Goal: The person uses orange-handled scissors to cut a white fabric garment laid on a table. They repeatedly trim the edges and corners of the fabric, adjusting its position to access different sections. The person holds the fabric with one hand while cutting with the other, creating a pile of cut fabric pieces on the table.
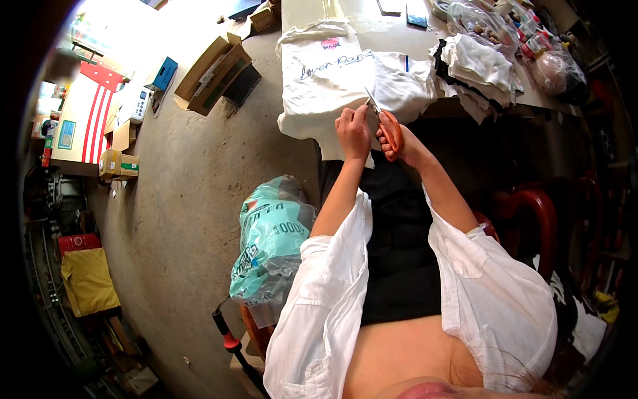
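A white garment (312, 96) with a pink print and dark script lettering is spread at the table's near edge, part of it hanging over. My left hand (353, 135) is closed in a pinch on its lower right part. Just to the right, my right hand (411, 149) grips a pair of scissors (393, 134) with orange handles. The blades point away from me, beside my left fingertips and against the white cloth. Whether they are apart or closed is too small to tell. A white sleeve (404, 83) with a dark blue stripe lies to the right of the blades.
A heap of white and black cloth (475, 70) hangs over the table edge at right, beside plastic bags (488, 26). A phone (417, 14) lies farther back. Left of me are a teal plastic bag (272, 223) and an open cardboard box (207, 73). A red-brown chair (535, 213) stands at right.
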The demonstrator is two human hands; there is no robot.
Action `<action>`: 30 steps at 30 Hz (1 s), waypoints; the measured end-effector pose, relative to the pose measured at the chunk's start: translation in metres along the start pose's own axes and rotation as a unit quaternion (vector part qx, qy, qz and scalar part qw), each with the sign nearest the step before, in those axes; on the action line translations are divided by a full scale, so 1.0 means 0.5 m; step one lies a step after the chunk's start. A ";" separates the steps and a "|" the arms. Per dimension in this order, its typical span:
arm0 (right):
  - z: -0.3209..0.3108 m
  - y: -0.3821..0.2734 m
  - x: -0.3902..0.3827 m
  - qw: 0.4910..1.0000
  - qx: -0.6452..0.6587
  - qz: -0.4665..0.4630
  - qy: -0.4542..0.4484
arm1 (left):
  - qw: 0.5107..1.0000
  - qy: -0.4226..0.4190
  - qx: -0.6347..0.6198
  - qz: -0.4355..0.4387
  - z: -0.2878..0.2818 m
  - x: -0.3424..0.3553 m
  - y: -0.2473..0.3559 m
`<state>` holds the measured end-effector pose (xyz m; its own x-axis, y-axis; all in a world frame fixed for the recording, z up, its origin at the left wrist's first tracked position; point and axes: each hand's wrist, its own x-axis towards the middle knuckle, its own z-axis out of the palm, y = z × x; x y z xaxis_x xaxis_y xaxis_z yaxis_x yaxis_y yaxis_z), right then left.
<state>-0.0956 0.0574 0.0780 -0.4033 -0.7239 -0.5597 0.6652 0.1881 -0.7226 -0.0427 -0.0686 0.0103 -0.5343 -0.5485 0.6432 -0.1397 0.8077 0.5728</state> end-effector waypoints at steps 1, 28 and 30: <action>-0.001 0.000 0.000 1.000 -0.001 0.002 -0.002 | 1.000 0.007 0.003 -0.001 0.001 0.000 0.001; 0.008 0.048 0.049 0.984 0.177 0.006 -0.025 | 0.972 -0.187 0.056 0.130 -0.027 0.063 0.002; 0.009 0.046 0.062 0.983 0.179 -0.002 -0.043 | 0.959 -0.239 0.063 0.136 -0.046 0.075 0.009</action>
<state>-0.0899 0.0360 0.0458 -0.3623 -0.7803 -0.5098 0.8486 -0.0499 -0.5267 -0.0440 -0.0903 0.0489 -0.8823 -0.1771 0.4362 -0.0252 0.9429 0.3320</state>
